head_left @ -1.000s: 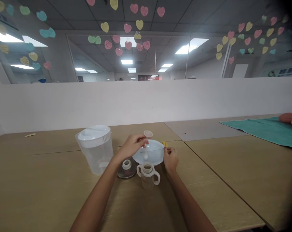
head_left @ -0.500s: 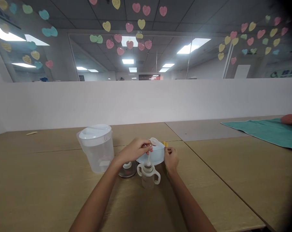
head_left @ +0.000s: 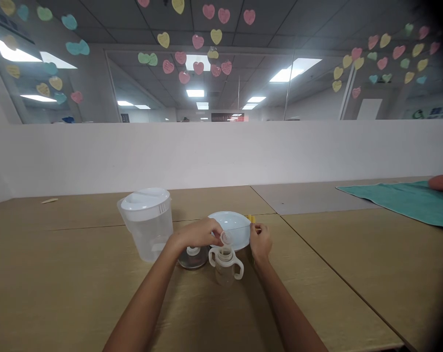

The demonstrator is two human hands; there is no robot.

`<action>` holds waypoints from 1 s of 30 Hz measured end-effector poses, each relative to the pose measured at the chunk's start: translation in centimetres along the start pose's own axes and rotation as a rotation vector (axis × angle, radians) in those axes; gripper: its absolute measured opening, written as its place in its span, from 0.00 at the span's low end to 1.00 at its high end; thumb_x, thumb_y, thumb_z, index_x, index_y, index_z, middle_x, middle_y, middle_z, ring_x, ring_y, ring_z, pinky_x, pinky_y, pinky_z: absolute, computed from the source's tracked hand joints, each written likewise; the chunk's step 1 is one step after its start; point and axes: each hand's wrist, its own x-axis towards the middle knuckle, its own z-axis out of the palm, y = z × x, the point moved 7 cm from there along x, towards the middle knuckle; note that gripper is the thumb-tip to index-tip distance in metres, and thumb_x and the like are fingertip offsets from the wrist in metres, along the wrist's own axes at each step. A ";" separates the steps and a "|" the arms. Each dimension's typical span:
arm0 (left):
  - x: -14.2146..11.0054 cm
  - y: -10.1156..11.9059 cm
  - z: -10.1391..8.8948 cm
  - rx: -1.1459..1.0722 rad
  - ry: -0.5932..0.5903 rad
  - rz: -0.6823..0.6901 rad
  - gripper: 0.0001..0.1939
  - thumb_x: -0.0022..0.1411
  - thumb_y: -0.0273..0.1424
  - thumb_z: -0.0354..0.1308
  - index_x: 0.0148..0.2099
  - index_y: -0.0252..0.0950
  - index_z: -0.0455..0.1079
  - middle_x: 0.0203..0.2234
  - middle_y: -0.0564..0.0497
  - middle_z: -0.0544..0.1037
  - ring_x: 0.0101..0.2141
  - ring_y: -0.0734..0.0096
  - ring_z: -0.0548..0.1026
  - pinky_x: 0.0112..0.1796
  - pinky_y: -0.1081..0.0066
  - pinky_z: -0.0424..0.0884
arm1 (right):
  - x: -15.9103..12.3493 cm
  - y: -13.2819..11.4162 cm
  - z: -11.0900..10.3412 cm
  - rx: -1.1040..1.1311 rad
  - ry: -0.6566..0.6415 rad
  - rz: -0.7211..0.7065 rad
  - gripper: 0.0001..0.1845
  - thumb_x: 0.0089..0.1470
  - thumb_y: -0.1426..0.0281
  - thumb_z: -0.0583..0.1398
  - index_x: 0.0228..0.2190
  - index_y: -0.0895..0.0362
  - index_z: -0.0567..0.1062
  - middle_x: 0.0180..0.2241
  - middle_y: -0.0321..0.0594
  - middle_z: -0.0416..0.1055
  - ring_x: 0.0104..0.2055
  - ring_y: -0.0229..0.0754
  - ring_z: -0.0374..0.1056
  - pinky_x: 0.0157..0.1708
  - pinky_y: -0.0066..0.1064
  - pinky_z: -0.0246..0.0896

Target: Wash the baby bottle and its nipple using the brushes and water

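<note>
My left hand (head_left: 203,232) is closed in a pinch on a small pale scoop (head_left: 226,238), whose round end is just above the mouth of a clear baby bottle (head_left: 225,274). The bottle stands upright with no cap on and has two white side handles. Behind it is a pale blue-white bowl (head_left: 231,221). With fingers closed, my right hand (head_left: 260,242) grips the bowl's right edge; its fingertips are partly hidden. Under my left wrist, a dark round dish (head_left: 195,261) holds a white ring-shaped part (head_left: 193,251).
A clear pitcher (head_left: 151,232) with a white lid stands left of my left hand. Something yellow (head_left: 251,218) shows behind the bowl's right edge. A green cloth (head_left: 397,195) with an orange item (head_left: 441,183) lies far right. A white wall (head_left: 221,154) bounds the table's back.
My left hand has lowered and turned the scoop: its round end, earlier raised over the bowl, is now at the bottle's mouth. My right hand stays at the bowl.
</note>
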 end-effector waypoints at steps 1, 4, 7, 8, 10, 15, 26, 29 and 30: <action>0.1 -0.2 0.0 0.005 0.003 -0.001 0.10 0.53 0.33 0.57 0.37 0.36 0.75 0.32 0.52 0.78 0.33 0.71 0.72 0.34 0.76 0.65 | 0.0 0.0 0.0 0.007 0.009 -0.005 0.17 0.49 0.58 0.52 0.28 0.58 0.71 0.31 0.44 0.71 0.29 0.43 0.65 0.29 0.31 0.51; 0.1 -0.7 0.1 0.033 0.004 -0.025 0.12 0.53 0.32 0.55 0.40 0.39 0.75 0.34 0.51 0.78 0.35 0.70 0.73 0.34 0.76 0.66 | 0.0 -0.1 -0.1 0.024 0.025 -0.020 0.18 0.48 0.57 0.52 0.28 0.58 0.71 0.30 0.44 0.71 0.28 0.43 0.64 0.28 0.31 0.51; 0.1 -1.7 -0.2 0.139 0.046 -0.134 0.12 0.54 0.28 0.52 0.40 0.40 0.74 0.35 0.51 0.78 0.35 0.71 0.74 0.33 0.77 0.66 | -0.1 -0.1 -0.1 0.026 0.034 -0.025 0.17 0.48 0.58 0.51 0.30 0.58 0.71 0.31 0.43 0.71 0.28 0.42 0.64 0.28 0.30 0.51; 0.0 -2.2 -0.3 0.212 0.072 -0.205 0.13 0.53 0.27 0.52 0.39 0.40 0.74 0.35 0.51 0.78 0.35 0.71 0.74 0.33 0.77 0.66 | -0.1 -0.1 -0.1 0.025 0.037 -0.029 0.17 0.48 0.59 0.51 0.31 0.58 0.71 0.31 0.43 0.70 0.29 0.42 0.64 0.28 0.30 0.51; -0.2 -3.4 -0.7 0.369 0.121 -0.357 0.14 0.53 0.24 0.51 0.39 0.39 0.73 0.36 0.49 0.78 0.36 0.69 0.75 0.34 0.75 0.67 | -0.1 -0.2 -0.1 0.020 0.032 -0.035 0.16 0.48 0.61 0.51 0.31 0.58 0.71 0.32 0.43 0.70 0.29 0.42 0.64 0.28 0.30 0.51; -0.1 -6.4 -0.5 0.522 0.103 -0.581 0.11 0.51 0.22 0.53 0.36 0.32 0.74 0.35 0.38 0.78 0.37 0.56 0.76 0.35 0.66 0.70 | -0.1 -0.2 0.1 0.007 0.007 -0.027 0.15 0.47 0.62 0.51 0.30 0.57 0.71 0.32 0.44 0.70 0.30 0.43 0.64 0.28 0.30 0.50; 0.6 -9.8 0.1 0.555 0.052 -0.673 0.17 0.39 0.21 0.63 0.36 0.36 0.75 0.36 0.41 0.78 0.38 0.57 0.76 0.35 0.69 0.71 | -0.3 -1.6 -0.9 0.043 0.109 -0.202 0.23 0.55 0.57 0.44 0.29 0.59 0.71 0.33 0.47 0.70 0.36 0.46 0.61 0.37 0.34 0.52; -0.3 -8.4 -1.3 0.561 0.140 -0.622 0.15 0.47 0.21 0.58 0.40 0.35 0.73 0.37 0.42 0.77 0.39 0.60 0.75 0.37 0.69 0.69 | -0.5 -2.1 -1.3 0.062 0.126 -0.219 0.23 0.56 0.57 0.43 0.30 0.59 0.71 0.33 0.46 0.70 0.36 0.45 0.62 0.37 0.34 0.52; -0.6 -7.6 -1.9 0.564 0.185 -0.597 0.15 0.50 0.22 0.55 0.42 0.35 0.72 0.39 0.42 0.76 0.40 0.61 0.74 0.38 0.70 0.68 | -0.6 -2.4 -1.5 0.082 0.131 -0.230 0.23 0.57 0.57 0.43 0.30 0.59 0.71 0.33 0.45 0.70 0.36 0.45 0.62 0.37 0.34 0.52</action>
